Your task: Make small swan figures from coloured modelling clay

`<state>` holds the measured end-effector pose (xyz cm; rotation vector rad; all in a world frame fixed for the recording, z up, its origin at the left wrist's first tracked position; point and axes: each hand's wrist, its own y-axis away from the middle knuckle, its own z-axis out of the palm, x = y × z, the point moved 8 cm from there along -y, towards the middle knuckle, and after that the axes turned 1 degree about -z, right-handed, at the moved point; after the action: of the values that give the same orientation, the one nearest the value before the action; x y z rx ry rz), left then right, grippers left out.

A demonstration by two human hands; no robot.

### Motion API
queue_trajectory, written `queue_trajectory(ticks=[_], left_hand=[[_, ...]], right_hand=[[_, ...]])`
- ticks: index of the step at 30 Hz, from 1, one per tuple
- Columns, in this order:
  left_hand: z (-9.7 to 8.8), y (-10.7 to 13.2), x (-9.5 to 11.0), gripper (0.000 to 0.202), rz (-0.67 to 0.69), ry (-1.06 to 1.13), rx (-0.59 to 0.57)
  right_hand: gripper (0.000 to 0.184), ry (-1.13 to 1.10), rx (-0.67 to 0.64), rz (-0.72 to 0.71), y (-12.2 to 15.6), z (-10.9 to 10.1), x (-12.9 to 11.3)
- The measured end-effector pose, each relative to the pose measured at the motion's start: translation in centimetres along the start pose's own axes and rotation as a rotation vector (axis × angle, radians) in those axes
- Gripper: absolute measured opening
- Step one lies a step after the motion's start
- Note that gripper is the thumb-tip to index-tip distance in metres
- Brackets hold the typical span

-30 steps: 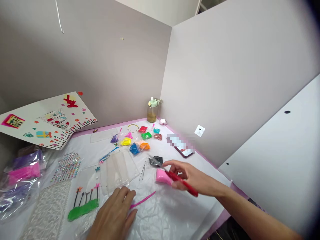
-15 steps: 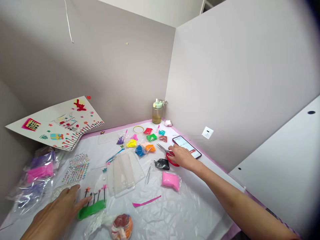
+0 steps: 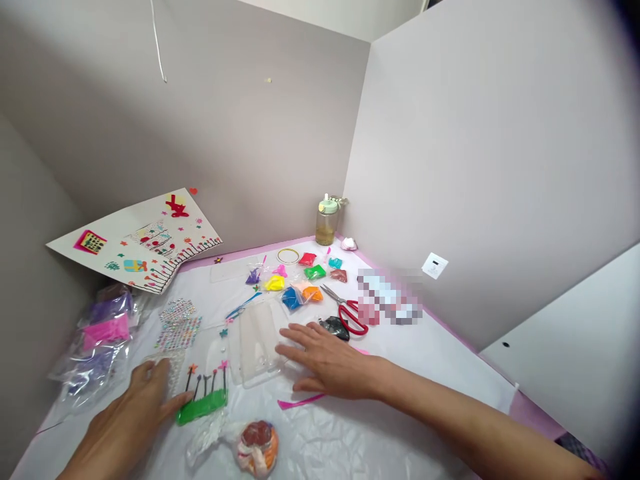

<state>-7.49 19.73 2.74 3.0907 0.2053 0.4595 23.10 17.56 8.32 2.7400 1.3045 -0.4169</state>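
My right hand [image 3: 330, 360] lies flat with fingers spread, its fingertips at the edge of a clear plastic case [image 3: 257, 337]. It holds nothing. Red-handled scissors [image 3: 350, 312] rest on the table just beyond it, beside a black clay packet [image 3: 334, 327]. My left hand [image 3: 133, 413] is open and flat on the white table cover [image 3: 400, 373]. Its fingertips touch a clear sheet bearing a green clay strip with small flowers [image 3: 203, 405]. A pink strip [image 3: 300, 401] lies under my right wrist.
Small coloured clay packets [image 3: 300, 283] sit mid-table, with a jar [image 3: 326, 223] in the corner. A decorated card [image 3: 140, 243] leans on the back wall. Gem stickers [image 3: 177, 323] and bagged purple and pink clay [image 3: 103, 333] lie left. A bagged clay ball [image 3: 257, 447] is near me.
My right hand let go of the scissors near the phone and drew back to the clear case. My left hand moved slightly, staying by the green clay sheet.
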Motion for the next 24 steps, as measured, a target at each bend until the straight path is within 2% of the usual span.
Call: queue_trajectory(ticks=[3, 6, 8, 10, 12, 14, 16, 18, 21, 24], left_hand=[[0.4, 0.6, 2.7, 0.051, 0.053, -0.120, -0.052], [0.2, 0.9, 4.1, 0.051, 0.060, -0.114, -0.083], [0.0, 1.0, 4.7, 0.051, 0.075, -0.049, -0.075], [0.5, 1.3, 5.5, 0.053, 0.113, -0.013, -0.083], [1.3, 1.7, 6.3, 0.056, 0.153, -0.041, -0.099], [2.2, 2.0, 7.0, 0.057, 0.179, -0.085, -0.113], [2.4, 2.3, 7.4, 0.057, 0.189, -0.086, -0.107], [2.1, 2.3, 7.4, 0.056, 0.191, -0.027, -0.092], [0.4, 2.3, 7.3, 0.049, 0.177, 0.088, -0.038], [-1.1, 2.3, 7.7, 0.035, 0.141, 0.072, -0.033]], right_hand=[[0.052, 0.057, 0.006, -0.025, -1.1, 0.9, -0.2], [0.030, 0.125, 0.041, 0.079, -2.2, 0.4, 1.2], [0.026, 0.126, 0.060, 0.154, -2.9, -0.3, 2.0], [0.035, 0.113, 0.081, 0.231, -3.6, -0.8, 2.5], [0.057, 0.076, 0.092, 0.323, -4.4, -0.7, 3.0], [0.075, 0.027, 0.090, 0.392, -5.1, -0.2, 3.3], [0.085, -0.012, 0.091, 0.424, -5.8, 0.4, 3.2], [0.086, -0.026, 0.106, 0.412, -6.2, 0.7, 2.9], [0.086, -0.049, 0.143, 0.395, -6.3, 0.7, 2.8], [0.087, -0.064, 0.181, 0.396, -6.0, 0.2, 3.3]])
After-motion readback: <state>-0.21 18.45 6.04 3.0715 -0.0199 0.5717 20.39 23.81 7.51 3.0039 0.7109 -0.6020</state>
